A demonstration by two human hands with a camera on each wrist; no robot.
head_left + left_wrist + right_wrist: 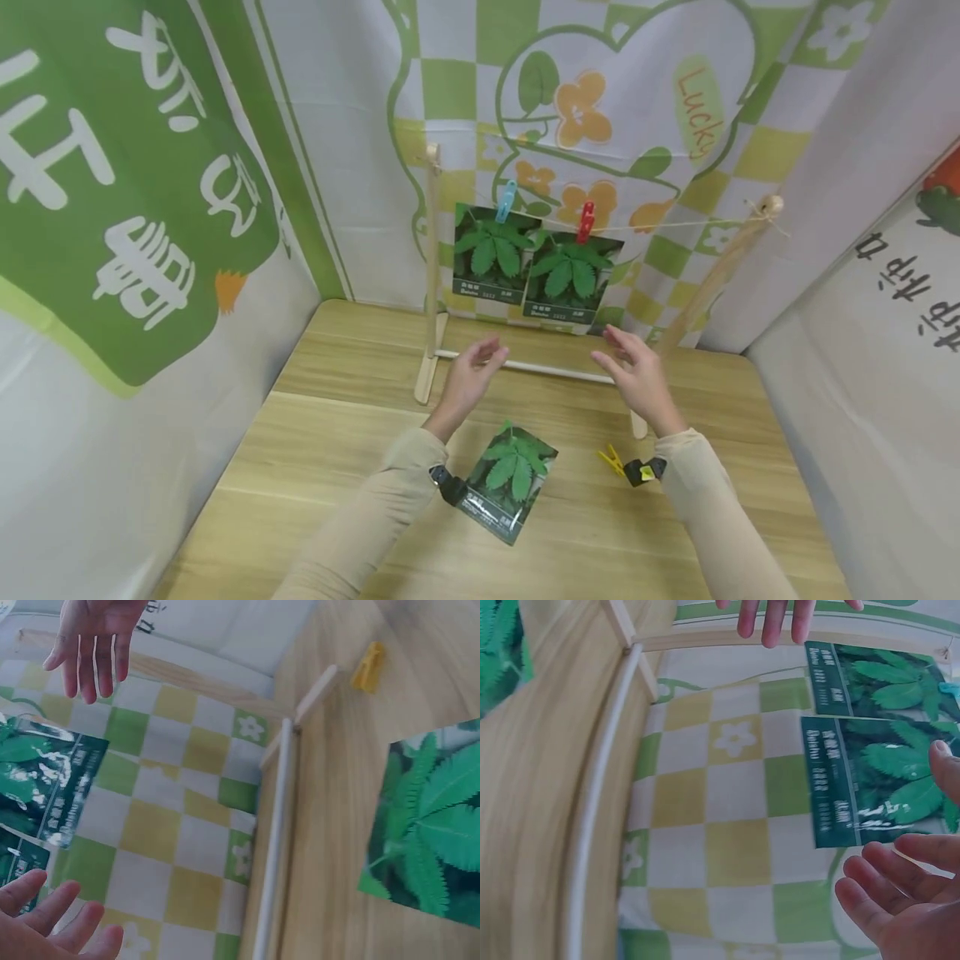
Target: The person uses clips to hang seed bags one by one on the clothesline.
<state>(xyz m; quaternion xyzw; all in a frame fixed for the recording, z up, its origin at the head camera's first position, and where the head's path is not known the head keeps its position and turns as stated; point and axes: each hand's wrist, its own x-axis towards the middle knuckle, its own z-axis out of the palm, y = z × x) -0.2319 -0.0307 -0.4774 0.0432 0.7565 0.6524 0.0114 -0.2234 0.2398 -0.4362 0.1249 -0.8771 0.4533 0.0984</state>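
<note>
My left hand [472,375] is held above the table in front of the wooden rack, fingers relaxed and holding nothing. Facing it, my right hand [637,375] is likewise relaxed and holds nothing, just below the hanging cards. Two dark green leaf-picture cards hang side by side from a string. A blue clothespin [506,202] grips the left card [491,254], and a red clothespin [586,222] grips the right card [572,279], which overlaps the left one's edge. A third glossy leaf-picture card [513,479] lies on the table near my left wrist. By my right wrist lies a yellow clothespin [613,458].
The rack has a left post [432,250], a slanting right post [720,271] and a white lower bar [555,368]. Its string [675,225] runs between the post tops. Patterned cloth [450,92] hangs behind the wooden table [315,417], with printed sheets on both sides.
</note>
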